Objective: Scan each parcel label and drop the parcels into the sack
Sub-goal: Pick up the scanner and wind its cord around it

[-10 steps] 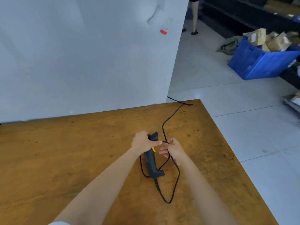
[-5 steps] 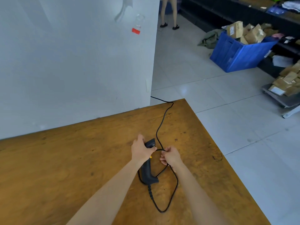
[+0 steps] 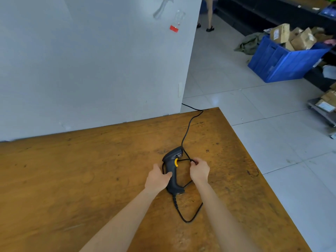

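Scanner lies flat on the wooden desk, dark body with a yellow trigger, head pointing away toward the white wall. Left hand rests on the handle's left side, thumb across the grip — fingers curled around it. Right hand sits just right of the scanner, fingertips pinched on a strand of the black cable.

Cable path: leaves the handle base, makes a loop on the desk toward the person, rises under the right forearm to the pinch point, crosses over the scanner near the trigger, then runs away across the desk and off its far edge beside the wall corner. Exact crossing order in the tangle by the scanner head — cannot tell.

Parcels: brown cardboard boxes piled in a blue crate on the tiled floor, well apart from the desk, upper right. More boxes on a low grey cart at the right edge. A crumpled olive-green cloth or sack lies on the floor just left of the crate; which it is cannot be told. Another person's legs visible at top, standing beyond the wall.
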Tool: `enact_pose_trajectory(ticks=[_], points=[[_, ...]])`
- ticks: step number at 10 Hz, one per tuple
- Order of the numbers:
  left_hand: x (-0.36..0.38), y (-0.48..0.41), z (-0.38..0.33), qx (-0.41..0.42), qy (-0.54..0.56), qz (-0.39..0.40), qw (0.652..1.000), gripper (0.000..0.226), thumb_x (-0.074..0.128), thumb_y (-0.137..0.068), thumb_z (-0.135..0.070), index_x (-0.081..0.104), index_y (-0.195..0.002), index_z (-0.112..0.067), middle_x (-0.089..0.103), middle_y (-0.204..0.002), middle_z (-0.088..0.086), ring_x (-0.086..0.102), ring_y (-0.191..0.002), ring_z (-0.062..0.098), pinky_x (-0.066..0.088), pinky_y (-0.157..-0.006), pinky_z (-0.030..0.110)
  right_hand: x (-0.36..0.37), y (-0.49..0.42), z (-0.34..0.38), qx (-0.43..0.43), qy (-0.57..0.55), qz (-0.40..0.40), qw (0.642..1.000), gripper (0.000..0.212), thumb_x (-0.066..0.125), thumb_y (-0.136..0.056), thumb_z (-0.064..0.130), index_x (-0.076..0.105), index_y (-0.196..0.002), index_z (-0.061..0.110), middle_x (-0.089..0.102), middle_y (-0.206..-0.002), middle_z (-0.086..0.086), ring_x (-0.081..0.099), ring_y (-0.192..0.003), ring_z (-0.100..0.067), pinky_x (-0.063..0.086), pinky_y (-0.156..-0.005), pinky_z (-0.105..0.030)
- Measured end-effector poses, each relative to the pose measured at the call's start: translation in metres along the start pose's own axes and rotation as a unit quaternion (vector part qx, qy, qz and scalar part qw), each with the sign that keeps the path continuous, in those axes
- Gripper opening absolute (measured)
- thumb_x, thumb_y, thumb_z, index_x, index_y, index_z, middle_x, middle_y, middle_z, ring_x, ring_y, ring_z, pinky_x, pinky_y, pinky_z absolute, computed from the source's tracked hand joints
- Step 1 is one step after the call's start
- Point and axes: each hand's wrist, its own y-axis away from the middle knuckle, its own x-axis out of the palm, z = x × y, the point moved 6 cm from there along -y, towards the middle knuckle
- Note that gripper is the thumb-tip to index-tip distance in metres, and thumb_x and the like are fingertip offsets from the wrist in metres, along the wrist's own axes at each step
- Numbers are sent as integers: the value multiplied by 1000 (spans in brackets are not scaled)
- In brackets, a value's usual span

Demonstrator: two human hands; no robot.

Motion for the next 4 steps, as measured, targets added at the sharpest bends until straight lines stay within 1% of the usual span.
enact_pose_trajectory(ticks=[1,2,3,4], points=[[0,6,7,3,-8,6,1000,41,61,-91,-36,40,-117,-12,61,-92,4,70,-78,23,59,-70,40,5,8,1,-10,5,0,1000,31,47,-98,6,61,-126,3,61,-127,-16,57,-117,-30,45,-94,-30],[-3,10,3,23,-2,-2,1000,35,60,-93,-32,40,-113,-12,62,-94,7,68,-60,15,55,-50,28,7,12,0,-16,62,9,998,35,44,-99,11,58,-132,9,56,-132,-13,42,-125,-32,40,-100,-39],[-2,12,4,28,-4,4,1000,35,60,-94,-29,39,-117,-12,60,-87,4,65,-53,10,50,-45,23,8,18,-1,-24,162,41,986,39,42,-99,16,50,-138,14,42,-138,-12,34,-127,-32,39,-100,-48],[-11,19,-1,39,-51,6,998,26,57,-94,-32,42,-108,-17,64,-91,5,70,-74,19,58,-65,33,9,32,3,-53,238,43,969,46,44,-98,17,36,-143,16,33,-142,-11,31,-130,-33,38,-100,-50]])
